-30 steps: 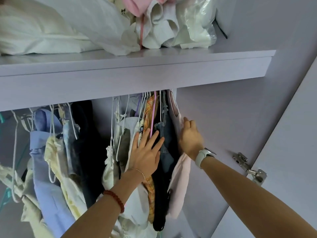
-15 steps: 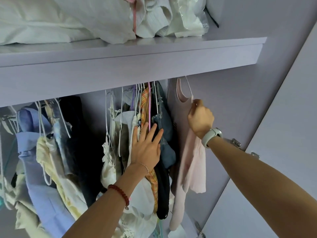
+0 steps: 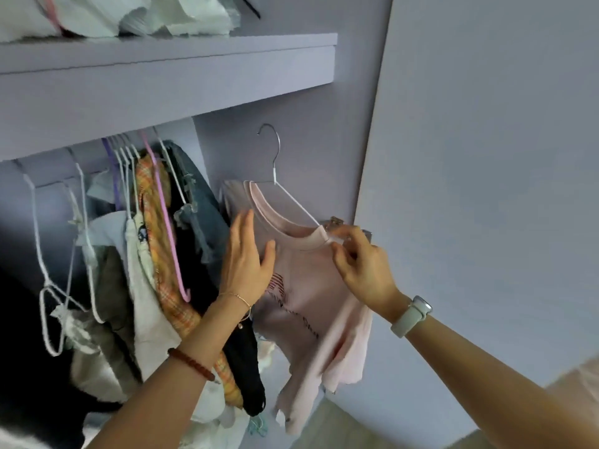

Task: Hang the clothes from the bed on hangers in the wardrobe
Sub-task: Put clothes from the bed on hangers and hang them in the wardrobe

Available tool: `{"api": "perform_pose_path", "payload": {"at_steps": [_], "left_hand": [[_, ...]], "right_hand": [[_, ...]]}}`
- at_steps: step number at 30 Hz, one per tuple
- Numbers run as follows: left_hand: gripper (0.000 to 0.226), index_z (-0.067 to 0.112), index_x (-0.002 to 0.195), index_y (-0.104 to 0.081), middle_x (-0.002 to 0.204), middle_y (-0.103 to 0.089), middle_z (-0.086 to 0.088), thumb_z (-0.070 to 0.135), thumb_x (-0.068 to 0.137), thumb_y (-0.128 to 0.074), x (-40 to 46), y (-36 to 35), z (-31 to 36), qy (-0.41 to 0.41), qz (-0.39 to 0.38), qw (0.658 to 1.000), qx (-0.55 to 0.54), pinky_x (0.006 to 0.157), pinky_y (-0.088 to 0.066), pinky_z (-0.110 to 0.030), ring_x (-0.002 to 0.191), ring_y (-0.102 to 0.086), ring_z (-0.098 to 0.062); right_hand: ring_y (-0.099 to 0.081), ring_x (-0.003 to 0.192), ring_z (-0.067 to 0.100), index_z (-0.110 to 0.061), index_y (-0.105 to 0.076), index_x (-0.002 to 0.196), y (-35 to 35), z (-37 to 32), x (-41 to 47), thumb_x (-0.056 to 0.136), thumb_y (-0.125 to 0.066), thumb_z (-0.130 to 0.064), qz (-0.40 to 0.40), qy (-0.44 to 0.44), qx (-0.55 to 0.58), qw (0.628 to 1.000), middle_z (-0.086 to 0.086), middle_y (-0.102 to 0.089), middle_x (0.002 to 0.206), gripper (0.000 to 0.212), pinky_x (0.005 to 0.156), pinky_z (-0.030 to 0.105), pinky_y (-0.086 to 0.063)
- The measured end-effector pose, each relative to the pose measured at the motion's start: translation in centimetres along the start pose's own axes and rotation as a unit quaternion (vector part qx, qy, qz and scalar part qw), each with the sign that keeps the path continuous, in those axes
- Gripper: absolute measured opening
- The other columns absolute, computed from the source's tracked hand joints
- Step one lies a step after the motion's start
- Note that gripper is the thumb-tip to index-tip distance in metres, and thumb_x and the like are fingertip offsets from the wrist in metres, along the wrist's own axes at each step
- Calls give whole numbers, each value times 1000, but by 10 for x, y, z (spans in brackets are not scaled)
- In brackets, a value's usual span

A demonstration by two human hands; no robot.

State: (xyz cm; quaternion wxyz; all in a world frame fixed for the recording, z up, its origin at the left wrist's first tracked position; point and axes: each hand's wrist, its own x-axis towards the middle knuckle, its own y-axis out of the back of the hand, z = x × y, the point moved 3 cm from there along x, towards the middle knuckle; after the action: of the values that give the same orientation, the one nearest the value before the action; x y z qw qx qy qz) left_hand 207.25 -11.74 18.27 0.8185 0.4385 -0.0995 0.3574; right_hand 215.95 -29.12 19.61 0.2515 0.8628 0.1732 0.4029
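A pale pink T-shirt (image 3: 311, 306) with dark print hangs on a white wire hanger (image 3: 291, 202). The hanger's metal hook (image 3: 274, 140) is free in the air, in front of the wardrobe's side wall and below the shelf. My right hand (image 3: 363, 267) pinches the collar and the hanger's right arm. Fingers straight, my left hand (image 3: 249, 264) touches the shirt's left shoulder. Left of it hang an orange plaid garment (image 3: 155, 228), a denim piece (image 3: 201, 209) and a black one (image 3: 241, 367).
The lilac shelf (image 3: 162, 69) above carries folded white bedding (image 3: 168, 14). Several white and purple hangers (image 3: 123, 163) crowd the space under it, and their tops are hidden. The open wardrobe door (image 3: 486, 157) stands on the right, with a hinge (image 3: 334, 222) behind the shirt.
The pink shirt and its hanger have come out from under the shelf, down and to the right. My left hand left the hung clothes and now touches the shirt.
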Motion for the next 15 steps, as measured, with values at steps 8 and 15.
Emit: {"api": "perform_pose_path", "payload": {"at_steps": [8,15], "left_hand": [[59,19,134,-44,141,-42,-8,48,87,-24,5,-101,52,-140,-138,980,10,112,-9,-46,134,-31,-34],[27,25,88,-43,85,-50,3,46,85,-26,-99,-182,150,-252,-288,918,-104,60,-39,-29,70,-55,-28]], "right_hand": [[-33,43,9,-16,-53,104,116,42,-105,87,-49,-17,-16,-142,-33,989,-11,-40,46,17,50,11,-29],[-63,68,16,-17,-68,96,239,70,-245,82,-37,-40,-67,-272,-200,939,-1,-69,78,41,63,26,-48]]}}
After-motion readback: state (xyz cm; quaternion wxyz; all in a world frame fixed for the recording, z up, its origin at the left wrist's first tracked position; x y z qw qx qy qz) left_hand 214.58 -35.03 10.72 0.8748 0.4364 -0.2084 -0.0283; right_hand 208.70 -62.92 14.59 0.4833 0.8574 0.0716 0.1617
